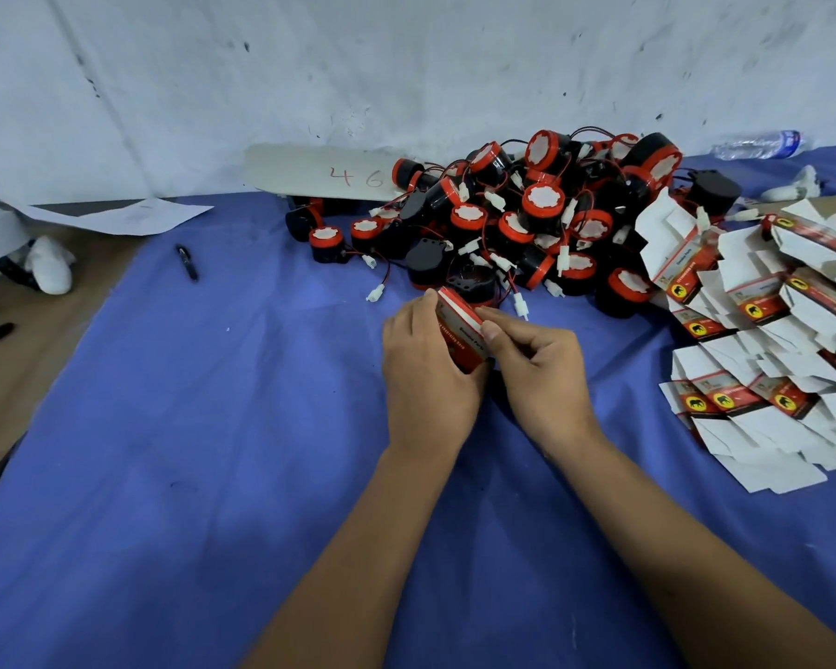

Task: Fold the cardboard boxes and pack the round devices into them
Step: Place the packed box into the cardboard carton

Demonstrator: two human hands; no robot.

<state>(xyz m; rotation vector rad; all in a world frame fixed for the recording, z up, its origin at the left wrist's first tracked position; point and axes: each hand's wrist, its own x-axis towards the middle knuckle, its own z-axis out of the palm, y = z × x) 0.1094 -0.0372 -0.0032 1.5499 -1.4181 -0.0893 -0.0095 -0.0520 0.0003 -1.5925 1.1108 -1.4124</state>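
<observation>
Writing on the red box [459, 333] in your grip is too blurred to read. Your left hand [423, 374] wraps it and your right hand [536, 364] pinches its top flap, mid-table on the blue cloth [213, 427]. Behind lie round devices [517, 224], cardboard marked "46" [329, 173], and flat boxes [763, 330] at the right edge.

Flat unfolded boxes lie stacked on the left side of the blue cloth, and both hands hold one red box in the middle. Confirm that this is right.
Not quite. The head view shows the flat unfolded boxes stacked on the right side of the blue cloth, not the left. The rest holds: the left hand and right hand both hold one red box in the middle.
</observation>
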